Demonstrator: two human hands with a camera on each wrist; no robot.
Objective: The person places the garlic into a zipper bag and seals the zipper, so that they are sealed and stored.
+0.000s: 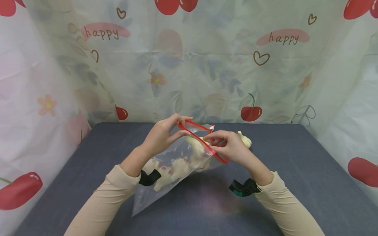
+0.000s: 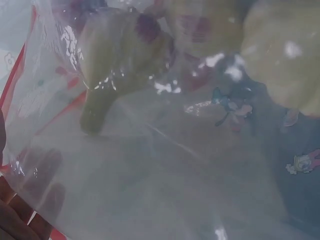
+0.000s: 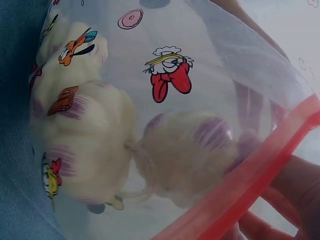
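My left hand [image 1: 165, 132] pinches the red-edged rim of a clear zip bag [image 1: 174, 149] between thumb and fingers, keeping its mouth apart. Several garlic bulbs with purple streaks lie inside; the plastic blurs them in the left wrist view. My right hand [image 1: 228, 144] reaches into the bag's mouth from the right, its thumb and bent fingers at a garlic bulb [image 3: 185, 155] just inside the red strip [image 3: 270, 170]. Another, larger garlic bulb [image 3: 95, 140] lies beside it under the printed plastic. Part of the right fingers is hidden behind the strip.
One loose garlic bulb [image 1: 244, 140] sits on the dark tabletop [image 1: 265, 147] just behind my right hand. A white slider [image 1: 211, 128] is at the bag's far corner. Printed curtains [image 1: 189, 65] stand behind and at both sides of the table.
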